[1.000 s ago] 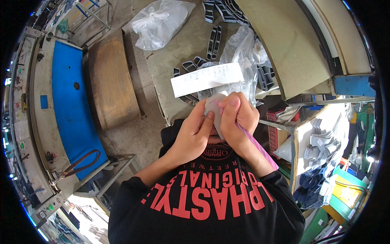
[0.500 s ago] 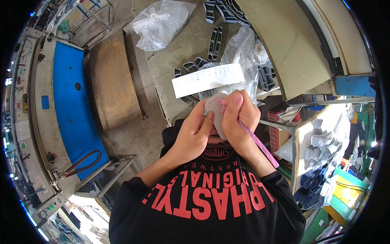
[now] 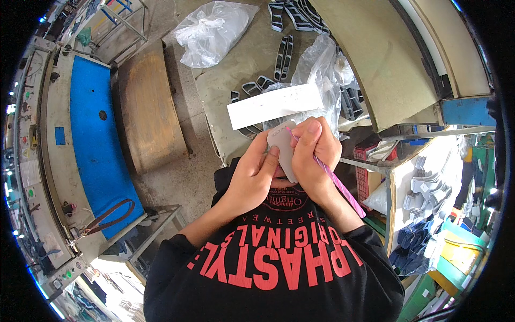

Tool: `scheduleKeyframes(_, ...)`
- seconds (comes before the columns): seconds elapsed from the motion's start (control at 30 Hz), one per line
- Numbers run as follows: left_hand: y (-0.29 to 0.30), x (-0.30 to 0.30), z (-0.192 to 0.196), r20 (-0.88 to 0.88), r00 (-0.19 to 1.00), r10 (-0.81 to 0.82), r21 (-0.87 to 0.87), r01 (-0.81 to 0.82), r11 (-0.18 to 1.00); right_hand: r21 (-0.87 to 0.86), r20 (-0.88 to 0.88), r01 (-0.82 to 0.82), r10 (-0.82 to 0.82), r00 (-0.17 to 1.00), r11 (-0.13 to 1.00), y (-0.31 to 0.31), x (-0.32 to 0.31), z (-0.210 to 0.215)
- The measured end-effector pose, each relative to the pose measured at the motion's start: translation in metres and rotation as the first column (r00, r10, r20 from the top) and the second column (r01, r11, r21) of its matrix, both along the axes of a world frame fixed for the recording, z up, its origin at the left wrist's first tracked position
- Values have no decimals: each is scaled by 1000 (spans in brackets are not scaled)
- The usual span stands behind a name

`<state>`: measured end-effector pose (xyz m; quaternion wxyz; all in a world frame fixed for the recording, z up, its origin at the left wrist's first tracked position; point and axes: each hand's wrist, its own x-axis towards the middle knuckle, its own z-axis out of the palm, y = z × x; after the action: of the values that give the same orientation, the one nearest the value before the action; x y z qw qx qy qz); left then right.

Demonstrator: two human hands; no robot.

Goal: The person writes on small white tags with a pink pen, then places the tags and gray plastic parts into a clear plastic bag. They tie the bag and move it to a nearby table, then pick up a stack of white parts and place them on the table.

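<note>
In front of my chest, my left hand [image 3: 253, 174] pinches a small pale grey card with rounded corners [image 3: 280, 140], thumb lying on its face. My right hand [image 3: 317, 153] is closed around a slim pink and purple striped pen [image 3: 346, 193]. The pen's tip meets the card near its upper right edge, and its tail slants down over my right forearm. Small dark marks show near the card's top. Just beyond my hands, a long white paper strip [image 3: 274, 106] lies on the table over clear plastic.
The table [image 3: 214, 88] holds a knotted clear plastic bag [image 3: 212, 32], loose clear plastic [image 3: 319, 61] and several black-and-grey moulded pieces [image 3: 284, 56]. To the left are a blue-topped machine [image 3: 96, 129] and a brown curved board [image 3: 147, 102]. Stacked pale pieces [image 3: 424, 182] sit on a right-hand shelf.
The card has shifted slightly left and tilted in my left hand. My right hand and the pen have moved a little left. Writing seen earlier on the paper strip now looks washed out.
</note>
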<state>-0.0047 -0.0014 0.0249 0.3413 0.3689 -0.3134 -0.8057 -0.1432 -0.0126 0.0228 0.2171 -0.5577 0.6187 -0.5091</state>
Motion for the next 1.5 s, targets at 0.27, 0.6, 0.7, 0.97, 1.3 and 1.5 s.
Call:
scheduleKeyframes(0.27,1,3,-3,-17,1000,12,10,-12,1000,25,-2,3,-3,1000,1000,-1,2,-1)
scheduleKeyframes(0.6,-1,4,-6,-10,1000,6,53,-5,999,-33,17,-58,58,998,998,10,-12,-5)
scheduleKeyframes(0.7,-2,4,-9,-29,999,-26,32,27,999,-65,-92,-199,192,977,978,12,-18,-11)
scheduleKeyframes(0.97,2,5,-16,-43,997,-61,10,61,998,-37,-112,-253,248,962,967,16,-18,-15)
scheduleKeyframes(1.3,5,5,-12,-16,999,-38,-52,37,998,11,-116,-232,231,966,973,16,-16,-14)
scheduleKeyframes(1.5,4,6,-4,42,998,-37,-87,41,995,-8,-136,-220,217,967,975,17,-17,-12)
